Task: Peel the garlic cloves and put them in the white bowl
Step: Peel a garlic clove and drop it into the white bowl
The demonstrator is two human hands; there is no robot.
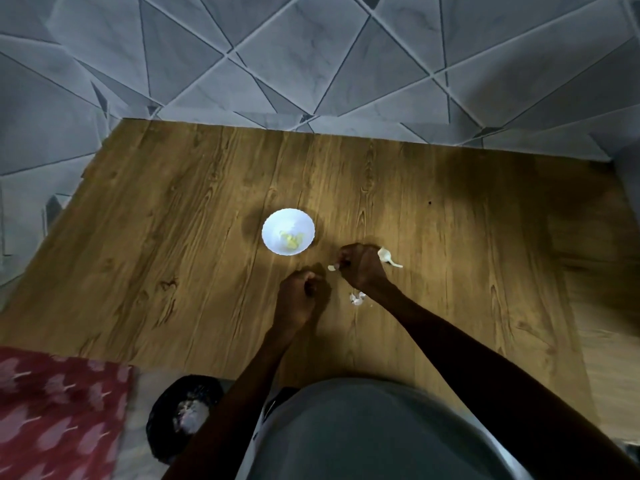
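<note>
Your right hand (pixel 360 268) is pinching a garlic clove (pixel 331 268)
The clove pokes out on that hand's left, near the white bowl (pixel 273 220). Your left hand (pixel 301 296) is curled just beside it, can't tell if it's holding anything.

Both forearms are bare, uncovered from the left hand (pixel 299 294) and the right hand (pixel 360 268) all the way back past the near edge of the wooden table (pixel 173 237). Below that edge comes a smooth grey garment (pixel 363 434), rounded like a dome. A white band (pixel 258 433) with a small dark mark runs down its left side, and there's a thinner white edge on its right.
</note>
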